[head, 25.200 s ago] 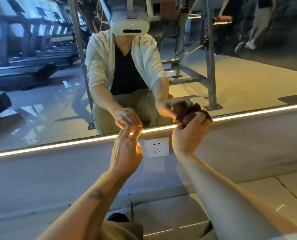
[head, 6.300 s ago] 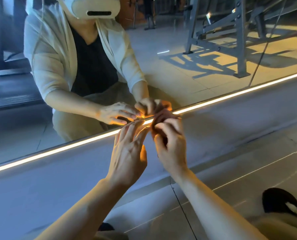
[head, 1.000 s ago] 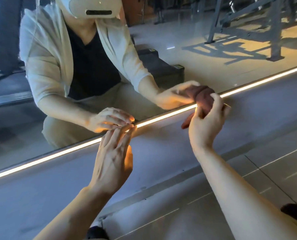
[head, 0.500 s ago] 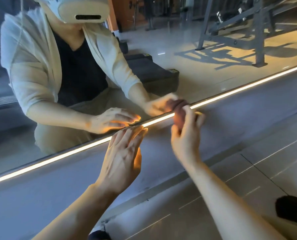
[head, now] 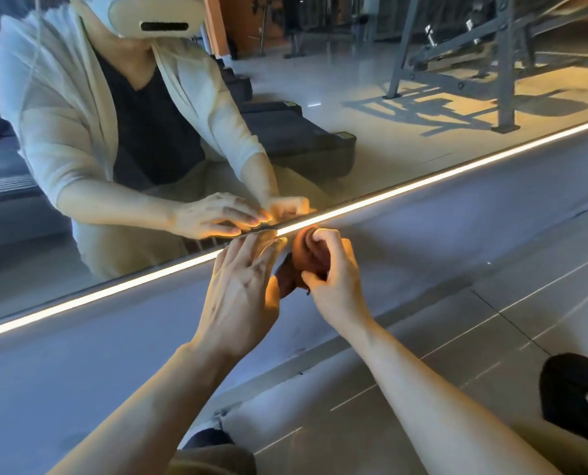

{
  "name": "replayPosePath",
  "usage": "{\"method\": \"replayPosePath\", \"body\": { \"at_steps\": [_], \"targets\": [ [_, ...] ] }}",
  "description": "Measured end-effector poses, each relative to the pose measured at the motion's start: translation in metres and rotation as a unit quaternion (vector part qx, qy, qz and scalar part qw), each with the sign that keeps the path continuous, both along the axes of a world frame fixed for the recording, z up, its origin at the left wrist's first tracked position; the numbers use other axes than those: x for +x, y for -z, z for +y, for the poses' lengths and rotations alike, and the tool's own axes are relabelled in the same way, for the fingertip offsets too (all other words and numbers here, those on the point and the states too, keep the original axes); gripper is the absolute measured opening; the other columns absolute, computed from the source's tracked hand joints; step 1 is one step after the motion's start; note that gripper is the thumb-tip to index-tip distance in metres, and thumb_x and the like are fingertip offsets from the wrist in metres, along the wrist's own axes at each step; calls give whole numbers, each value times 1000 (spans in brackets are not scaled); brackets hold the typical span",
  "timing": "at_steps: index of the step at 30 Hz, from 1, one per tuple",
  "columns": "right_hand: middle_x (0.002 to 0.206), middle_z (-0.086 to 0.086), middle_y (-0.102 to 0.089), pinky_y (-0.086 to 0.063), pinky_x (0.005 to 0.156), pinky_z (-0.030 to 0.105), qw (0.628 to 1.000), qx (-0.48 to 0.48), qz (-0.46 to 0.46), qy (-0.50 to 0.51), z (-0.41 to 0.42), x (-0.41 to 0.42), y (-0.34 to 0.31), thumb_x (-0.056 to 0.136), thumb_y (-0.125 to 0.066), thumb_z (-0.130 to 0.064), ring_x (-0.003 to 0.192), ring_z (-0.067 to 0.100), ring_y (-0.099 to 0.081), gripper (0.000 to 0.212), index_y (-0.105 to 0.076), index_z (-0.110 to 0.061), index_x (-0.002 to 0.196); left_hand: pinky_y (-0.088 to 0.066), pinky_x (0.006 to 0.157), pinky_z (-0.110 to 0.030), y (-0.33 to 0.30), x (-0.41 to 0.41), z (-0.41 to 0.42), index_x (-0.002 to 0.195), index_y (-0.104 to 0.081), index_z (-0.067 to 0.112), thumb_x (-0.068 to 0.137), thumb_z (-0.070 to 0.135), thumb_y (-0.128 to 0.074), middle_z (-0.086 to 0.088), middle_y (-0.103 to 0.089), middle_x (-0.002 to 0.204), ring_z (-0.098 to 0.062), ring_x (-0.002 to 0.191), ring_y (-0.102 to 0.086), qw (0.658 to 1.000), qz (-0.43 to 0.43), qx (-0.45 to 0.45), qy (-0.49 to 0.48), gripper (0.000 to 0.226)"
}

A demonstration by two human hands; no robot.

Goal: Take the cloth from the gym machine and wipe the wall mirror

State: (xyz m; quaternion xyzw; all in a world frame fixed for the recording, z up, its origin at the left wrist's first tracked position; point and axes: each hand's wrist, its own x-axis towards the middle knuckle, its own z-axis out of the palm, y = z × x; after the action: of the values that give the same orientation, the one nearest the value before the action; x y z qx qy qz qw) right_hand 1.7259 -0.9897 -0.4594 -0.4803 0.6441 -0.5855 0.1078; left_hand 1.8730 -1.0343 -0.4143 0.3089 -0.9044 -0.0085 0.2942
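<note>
Nearest, at the bottom right, one dark shoe (head: 575, 402) rests on the grey tiled floor (head: 491, 337), and a fold of tan trouser (head: 213, 461) shows at the bottom edge. Two bare forearms reach away from there toward the low grey wall base (head: 80, 365). The left hand (head: 241, 289) is released, its fingers straight and close together, with the tips up at the lit strip (head: 80, 299) that runs along the foot of the wall mirror (head: 388, 149). Just to its right, the right hand (head: 333, 279) has a grasping grip on one bunched reddish-brown cloth (head: 308, 255), fingers and thumb curled round it; the cloth is held at the wall base just under the strip, its lower part hidden behind the left hand. Farther off, the glass reflects the crouching person in a pale jacket, both hands, a dark low platform (head: 306, 142) and, far right, one grey gym machine frame (head: 501, 63) with its shadow on the floor.
</note>
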Motion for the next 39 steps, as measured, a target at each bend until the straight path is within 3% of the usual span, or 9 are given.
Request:
{"method": "replayPosePath", "body": {
  "at_steps": [6,12,15,20,23,28,31,34,39],
  "targets": [
    [123,10,-41,-54,94,47,943,-40,-183,275,-12,-34,-27,83,-59,15,116,35,-54,59,-49,-14,134,-44,100,-46,-2,33,-2,128,-62,6,73,-7,-74,-13,-56,135,-33,120,-50,998,36,-8,-44,58],
    [109,-2,-43,-59,82,35,995,64,-55,-61,-7,70,-56,81,-57,11,102,20,-53,50,-57,-35,103,-48,92,-46,-10,46,-4,127,-63,6,80,14,-60,-15,-62,126,-34,111,-55,995,77,0,-65,48],
    [120,3,-46,-41,66,3,993,-4,-83,88,-12,51,-81,81,-51,13,98,21,-50,48,-56,-18,118,-50,93,-48,-11,48,-5,126,-64,3,75,-5,-69,-15,-63,124,-38,109,-58,992,96,8,-87,51],
    [140,18,-36,-41,94,34,938,-5,-135,320,-21,-30,-78,86,-46,13,120,41,-49,57,-46,-8,138,-50,95,-46,-5,57,-4,126,-64,2,70,-14,-72,-15,-63,125,-38,109,-59,991,85,1,-99,58],
    [137,18,-40,-44,88,39,967,1,-51,250,-23,4,-66,82,-51,16,118,40,-48,55,-50,-6,132,-49,94,-48,-1,55,1,127,-64,3,71,-12,-73,-15,-60,129,-38,113,-56,992,56,12,-114,59],
    [115,-2,-49,-44,81,22,991,49,102,-64,-5,51,-48,81,-62,8,110,25,-53,46,-62,-19,119,-45,100,-47,-12,48,6,127,-63,5,73,-11,-72,-13,-60,129,-35,115,-54,992,52,5,-111,58],
    [122,9,-52,-34,72,19,992,-33,-34,120,-6,27,-63,82,-58,11,112,30,-51,48,-58,-12,123,-47,98,-46,-11,57,8,127,-64,3,73,-12,-71,-14,-60,129,-35,112,-56,988,76,8,-134,56],
    [139,20,-42,-39,89,33,947,-42,-137,289,-18,-6,-70,88,-56,11,120,40,-50,53,-46,-8,136,-46,98,-45,2,81,11,129,-62,3,72,-14,-72,-15,-60,131,-32,114,-53,984,88,-3,-155,61],
    [129,24,-45,-49,86,40,962,-73,-37,260,-44,79,-44,75,-60,18,112,45,-54,60,-51,-3,131,-47,95,-47,3,135,2,129,-62,3,71,-14,-74,-17,-59,130,-30,114,-50,981,76,-22,-176,61]
  ]
}}
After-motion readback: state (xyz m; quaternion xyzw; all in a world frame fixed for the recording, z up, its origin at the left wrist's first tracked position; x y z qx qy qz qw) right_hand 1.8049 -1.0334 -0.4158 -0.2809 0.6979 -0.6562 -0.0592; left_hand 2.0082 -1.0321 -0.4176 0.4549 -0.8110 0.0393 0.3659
